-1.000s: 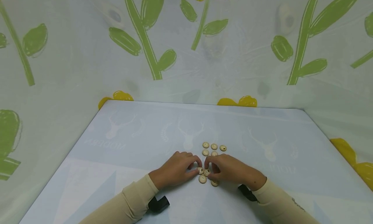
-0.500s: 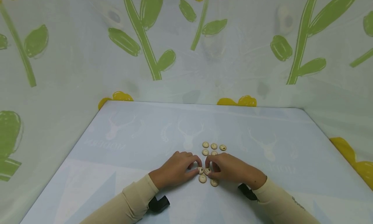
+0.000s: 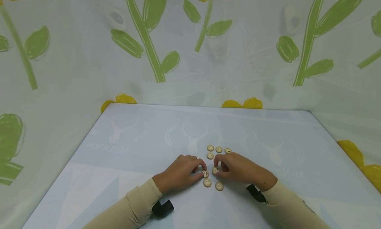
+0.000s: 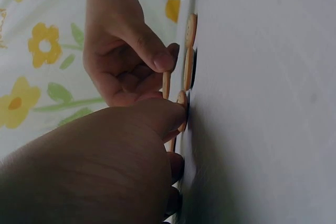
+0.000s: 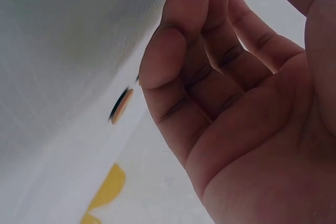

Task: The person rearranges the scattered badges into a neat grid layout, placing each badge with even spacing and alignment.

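Observation:
In the head view, my left hand (image 3: 183, 172) pinches a pale round wooden disc (image 3: 205, 174) with dark marks between thumb and index finger, low at the cloth. My right hand (image 3: 238, 167) holds a second marked disc (image 3: 215, 170) the same way, a short gap to the right. The left wrist view shows that the right hand's disc (image 4: 166, 84) stands off the surface, seen edge-on. Two more discs, one (image 3: 207, 182) and another (image 3: 219, 186), lie just nearer to me. In the right wrist view, the palm and curled fingers (image 5: 164, 59) hide the held disc.
Beyond the hands lie several more wooden discs (image 3: 210, 148) in short rows, one (image 3: 228, 151) right at the right hand's knuckles. A pale printed cloth (image 3: 143, 133) covers the table. Behind it hangs a flowered curtain (image 3: 89, 57).
My right hand has drawn its disc away from the left hand's one, rightward and slightly farther from me, covering a disc in the far rows. The left hand stays put.

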{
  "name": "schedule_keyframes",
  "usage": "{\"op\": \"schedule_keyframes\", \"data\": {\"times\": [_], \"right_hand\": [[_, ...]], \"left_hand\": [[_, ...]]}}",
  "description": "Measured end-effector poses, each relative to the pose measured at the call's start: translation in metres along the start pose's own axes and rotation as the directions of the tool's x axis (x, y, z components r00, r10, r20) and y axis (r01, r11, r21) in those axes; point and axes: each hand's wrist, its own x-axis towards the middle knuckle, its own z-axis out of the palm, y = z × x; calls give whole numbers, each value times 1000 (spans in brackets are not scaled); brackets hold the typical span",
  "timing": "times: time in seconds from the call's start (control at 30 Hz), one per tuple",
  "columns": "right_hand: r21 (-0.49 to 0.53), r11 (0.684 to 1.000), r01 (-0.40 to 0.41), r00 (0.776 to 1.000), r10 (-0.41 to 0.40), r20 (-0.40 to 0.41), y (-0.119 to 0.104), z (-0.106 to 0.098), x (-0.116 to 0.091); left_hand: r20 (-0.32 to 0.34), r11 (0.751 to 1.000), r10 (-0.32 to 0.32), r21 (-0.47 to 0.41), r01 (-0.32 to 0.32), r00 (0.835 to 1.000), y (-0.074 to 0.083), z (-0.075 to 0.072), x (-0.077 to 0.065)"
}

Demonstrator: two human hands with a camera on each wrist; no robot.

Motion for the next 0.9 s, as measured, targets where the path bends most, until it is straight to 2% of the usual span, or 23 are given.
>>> {"op": "schedule_keyframes", "data": {"times": [0.27, 0.63, 0.9], "right_hand": [[9, 999, -40, 999, 40, -2, 4, -6, -3], [45, 993, -106, 994, 107, -17, 9, -16, -7], [33, 990, -134, 990, 135, -38, 20, -17, -7]], "left_hand": [[-14, 1000, 20, 5, -20, 1000, -1, 1, 0], [-4, 1000, 8, -2, -8, 1000, -2, 2, -1], [-6, 1000, 10, 1, -10, 1000, -2, 2, 0]]}}
